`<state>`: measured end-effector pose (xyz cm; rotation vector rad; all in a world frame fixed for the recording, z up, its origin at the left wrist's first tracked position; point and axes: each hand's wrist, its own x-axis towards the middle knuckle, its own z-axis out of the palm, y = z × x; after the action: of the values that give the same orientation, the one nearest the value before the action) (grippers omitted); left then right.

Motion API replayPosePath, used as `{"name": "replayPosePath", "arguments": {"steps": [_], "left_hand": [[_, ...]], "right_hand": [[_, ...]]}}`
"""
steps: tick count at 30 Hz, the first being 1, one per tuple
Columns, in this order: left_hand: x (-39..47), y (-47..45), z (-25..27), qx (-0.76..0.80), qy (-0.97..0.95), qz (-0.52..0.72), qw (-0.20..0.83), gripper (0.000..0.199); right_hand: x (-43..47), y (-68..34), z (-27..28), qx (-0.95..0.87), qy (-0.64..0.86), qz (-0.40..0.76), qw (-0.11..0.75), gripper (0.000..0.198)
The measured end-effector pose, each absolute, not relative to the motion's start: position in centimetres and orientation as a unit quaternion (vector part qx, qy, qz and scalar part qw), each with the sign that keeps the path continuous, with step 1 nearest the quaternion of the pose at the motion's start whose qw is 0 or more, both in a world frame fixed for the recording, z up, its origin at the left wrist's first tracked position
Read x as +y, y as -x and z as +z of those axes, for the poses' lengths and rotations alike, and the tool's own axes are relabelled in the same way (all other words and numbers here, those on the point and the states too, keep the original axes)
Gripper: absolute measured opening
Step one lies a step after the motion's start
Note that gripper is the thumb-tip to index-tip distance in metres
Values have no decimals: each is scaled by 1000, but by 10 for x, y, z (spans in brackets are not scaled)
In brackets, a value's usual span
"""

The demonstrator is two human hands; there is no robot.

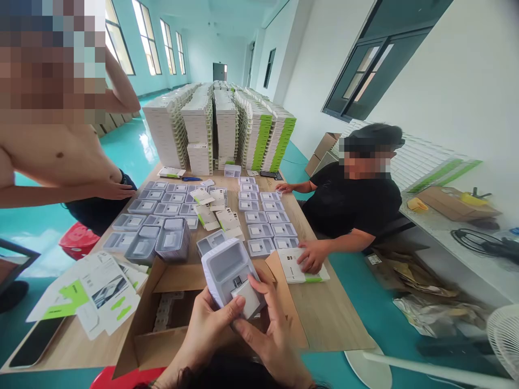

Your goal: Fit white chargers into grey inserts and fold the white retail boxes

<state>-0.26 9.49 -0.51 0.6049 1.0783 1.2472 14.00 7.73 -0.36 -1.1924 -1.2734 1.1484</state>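
My left hand (pixel 208 324) is closed around the lower left side of a pale plastic insert tray (pixel 221 265), its thumb lying over a small white adapter (pixel 248 301) with a metal plug end. The adapter sits in the tray's lower compartment, tilted towards me. Gripping it from the right are the fingers of my right hand (pixel 271 327). Whether the adapter is fully seated I cannot tell. Both hands are above an open cardboard box (pixel 140 324), where several small white pieces (pixel 164 310) show inside.
Rows of filled trays (pixel 174 208) and loose printed cards (pixel 229 221) cover the table. Flattened white-green sleeves (pixel 109 286) and a phone (pixel 36 343) lie left. A seated co-worker's hand (pixel 314 256) rests on a white box (pixel 290 267); another person stands left. Stacked boxes (pixel 198 124) rise behind.
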Motion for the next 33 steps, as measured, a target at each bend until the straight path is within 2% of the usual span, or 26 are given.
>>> {"name": "replayPosePath", "arguments": {"steps": [6,13,17,19,24,29,33], "left_hand": [[99,2,0,476,-242,530,659,55],[100,1,2,480,-217,513,678,56],[100,7,5,473,-223,502,689,55],[99,9,7,454,-246,503,693,52],[95,11,10,466,-263,516,669,51],[94,8,3,473,-277,518,656,50],[94,4,-1,512,-267,521,628,48]], "right_hand": [[80,-144,-8,-508,513,513,464,58],[87,-140,2,-491,536,525,443,51],[89,-141,-1,-395,504,588,495,75],[89,-140,-1,-354,515,593,507,80],[91,-140,12,-404,500,612,460,55],[94,-137,18,-438,536,565,449,48],[98,-135,8,-427,548,575,433,54]]}}
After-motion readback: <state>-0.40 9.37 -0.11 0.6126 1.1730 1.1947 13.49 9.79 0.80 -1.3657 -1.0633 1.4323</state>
